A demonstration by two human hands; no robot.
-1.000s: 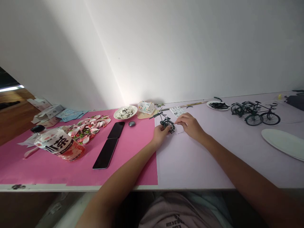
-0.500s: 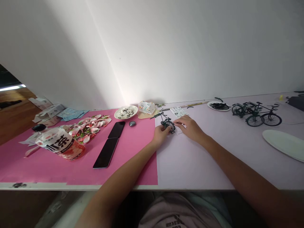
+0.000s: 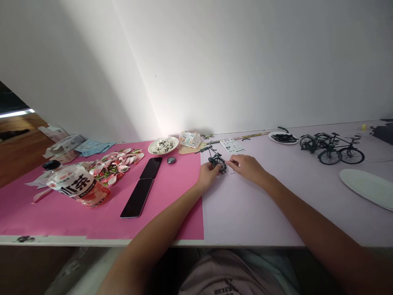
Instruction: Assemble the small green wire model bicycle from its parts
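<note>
A small dark model bicycle (image 3: 218,160) is tilted in the grip of my left hand (image 3: 208,174), whose thumb and fingers pinch it near a wheel. Just right of that wheel is my right hand (image 3: 244,166), its thumb and index finger pressed together; anything between them is too small to make out. A thin, light piece lies on the pale surface below the right fingertips. Behind the hands, a printed sheet (image 3: 232,146) lies on the table.
Model bicycles (image 3: 330,148) stand at the right, near a plate of dark parts (image 3: 283,138) and an oval white plate (image 3: 368,186). Two phones (image 3: 137,198), a mouse (image 3: 171,160), a bowl (image 3: 162,151), pink-white pieces (image 3: 123,163) and a bottle (image 3: 78,186) occupy the left.
My right hand has shifted slightly right and down, drawing a little away from the wheel. My left hand and the bicycle have hardly moved.
</note>
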